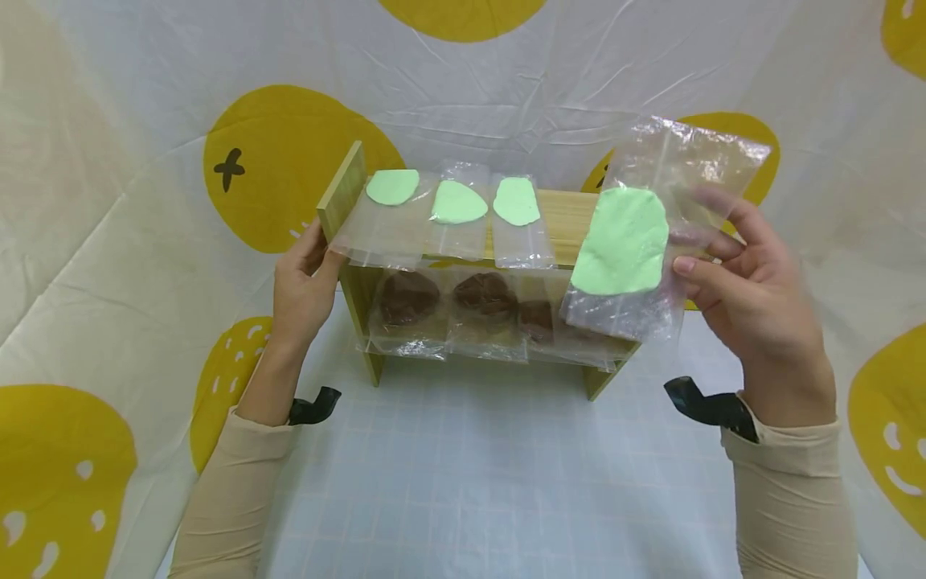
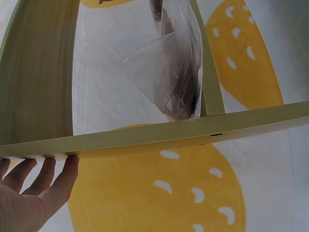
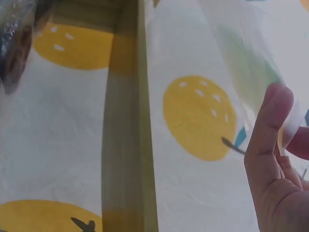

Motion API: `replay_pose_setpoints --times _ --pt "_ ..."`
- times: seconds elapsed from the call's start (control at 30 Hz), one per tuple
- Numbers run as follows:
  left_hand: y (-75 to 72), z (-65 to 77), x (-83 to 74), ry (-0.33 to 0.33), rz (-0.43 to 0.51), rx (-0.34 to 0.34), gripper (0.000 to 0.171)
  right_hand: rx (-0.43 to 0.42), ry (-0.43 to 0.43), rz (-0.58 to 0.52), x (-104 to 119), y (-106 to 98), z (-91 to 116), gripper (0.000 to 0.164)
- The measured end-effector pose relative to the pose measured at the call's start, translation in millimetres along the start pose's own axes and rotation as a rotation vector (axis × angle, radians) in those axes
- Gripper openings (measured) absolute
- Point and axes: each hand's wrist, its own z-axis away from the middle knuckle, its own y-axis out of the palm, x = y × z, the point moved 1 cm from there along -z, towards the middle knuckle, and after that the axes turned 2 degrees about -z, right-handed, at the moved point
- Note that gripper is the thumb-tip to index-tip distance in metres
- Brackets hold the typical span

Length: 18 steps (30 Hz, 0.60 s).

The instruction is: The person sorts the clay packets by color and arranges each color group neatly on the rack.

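Observation:
My right hand [image 1: 760,289] pinches a clear zip bag [image 1: 694,161] holding a flat piece of light green clay [image 1: 622,241], raised in front of the right end of a small two-tier wooden shelf [image 1: 571,221]. In the right wrist view the thumb and fingers meet on that bag's edge. My left hand [image 1: 304,277] rests against the shelf's left side panel [image 1: 343,189]; its fingertips touch the panel's outer face in the left wrist view. Three bags with green clay pieces [image 1: 459,201] lie side by side on the upper board.
Several bags with dark brown pieces [image 1: 485,296] lie along the lower tier, the rightmost partly hidden by the raised bag. The shelf stands on a pale gridded tabletop [image 1: 463,466]. Behind hangs a white cloth [image 1: 492,88] printed with yellow shapes.

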Motion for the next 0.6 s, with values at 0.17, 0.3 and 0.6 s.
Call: replay_pose_setpoints --times 0.17,0.3,0.6 --pt "0.5 -0.3 0.7 0.012 0.009 0.005 0.047 -0.188 0.067 0.032 5.0 -3.1 -28.1 0.056" --pt "0.7 -0.3 0.1 0.015 0.005 0.006 0.047 -0.338 0.13 0.089 0.4 -7.1 -48.5 0.053" --pt "0.2 0.1 -0.6 0.01 0.002 0.007 0.047 -0.457 0.275 0.196 -22.4 -21.8 -76.4 0.049"
